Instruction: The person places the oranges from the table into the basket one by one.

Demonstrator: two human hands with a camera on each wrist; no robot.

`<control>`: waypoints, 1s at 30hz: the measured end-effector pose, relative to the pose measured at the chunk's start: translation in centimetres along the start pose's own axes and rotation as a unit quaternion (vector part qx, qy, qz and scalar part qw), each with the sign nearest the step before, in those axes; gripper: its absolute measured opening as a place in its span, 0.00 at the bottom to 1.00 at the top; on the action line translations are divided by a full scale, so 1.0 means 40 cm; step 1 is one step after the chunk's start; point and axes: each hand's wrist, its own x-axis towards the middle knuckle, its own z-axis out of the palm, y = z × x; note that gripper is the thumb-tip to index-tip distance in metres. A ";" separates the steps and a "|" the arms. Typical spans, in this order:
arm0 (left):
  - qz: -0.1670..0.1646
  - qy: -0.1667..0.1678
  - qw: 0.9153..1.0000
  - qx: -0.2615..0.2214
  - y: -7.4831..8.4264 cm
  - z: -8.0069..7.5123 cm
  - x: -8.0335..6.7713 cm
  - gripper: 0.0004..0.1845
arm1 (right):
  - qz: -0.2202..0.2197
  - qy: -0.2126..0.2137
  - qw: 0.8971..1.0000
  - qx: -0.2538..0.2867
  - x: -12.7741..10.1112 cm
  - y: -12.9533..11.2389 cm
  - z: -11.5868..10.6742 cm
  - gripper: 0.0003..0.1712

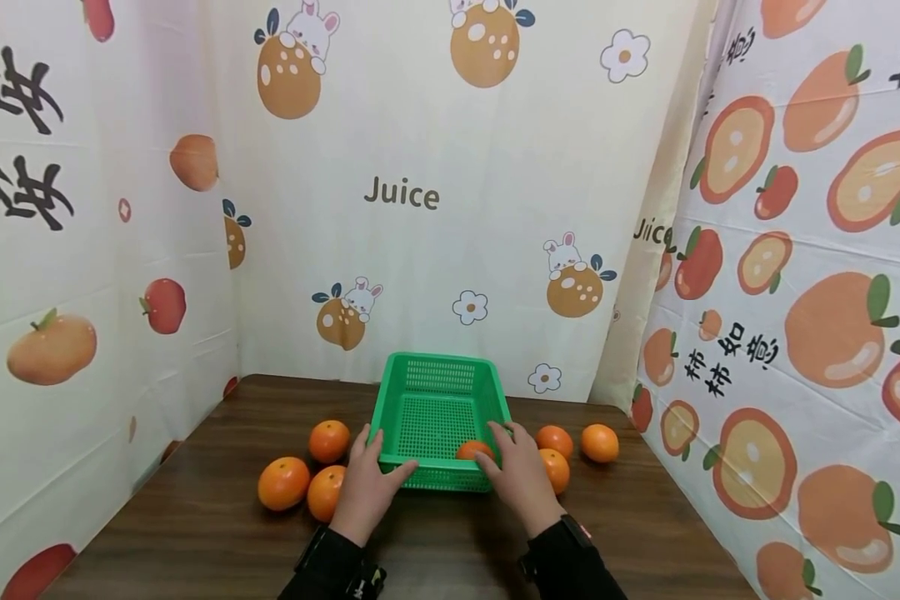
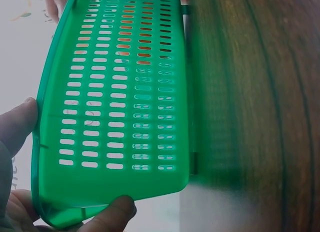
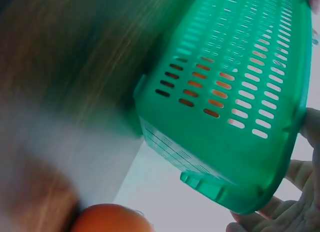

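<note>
Two hands hold one green plastic basket [image 1: 438, 408] in the head view, at the near middle of the dark wooden counter [image 1: 195, 533]. The left hand [image 1: 371, 487] has its grip closed on the basket's near left corner, thumb along the front rim and fingers over the side rim. The right hand [image 1: 521, 475] has its grip closed on the near right corner in the same way. One orange [image 1: 472, 450] lies inside the basket at the near right, just beside the right hand. Three oranges [image 1: 300, 475] sit on the counter left of the basket, close together, and three more oranges [image 1: 577, 442] sit to its right, one partly hidden by the right hand. Fruit-printed cloth [image 1: 420, 208] hangs behind and at both sides.

From the left wrist, the basket's slotted wall [image 2: 115, 106] fills the frame, tilted, with the thumb [image 2: 20, 124] on the rim and a fingertip [image 2: 117, 209] under the lower edge, pinching it. Orange colour shows through the upper slots.

From the right wrist, the basket's corner [image 3: 235, 122] is seen from below, fingers [image 3: 295, 212] curled round its rim at lower right. Orange shows through the slots, and one blurred orange [image 3: 112, 219] sits at the bottom edge.
</note>
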 end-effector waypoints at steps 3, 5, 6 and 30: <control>0.002 -0.001 1.000 -0.001 0.002 -0.002 0.003 0.54 | 0.025 0.006 1.000 0.015 -0.008 0.002 -0.005 0.34; 0.007 0.002 1.000 -0.002 0.003 -0.004 0.003 0.53 | 0.033 0.010 0.999 0.026 -0.014 0.003 -0.010 0.35; 0.008 0.003 1.000 -0.002 0.003 -0.004 0.004 0.53 | 0.036 0.013 0.999 0.031 -0.017 0.004 -0.011 0.35; 0.001 0.005 1.000 0.013 0.005 -0.009 0.000 0.52 | 0.059 0.008 0.997 0.046 -0.079 0.068 -0.018 0.41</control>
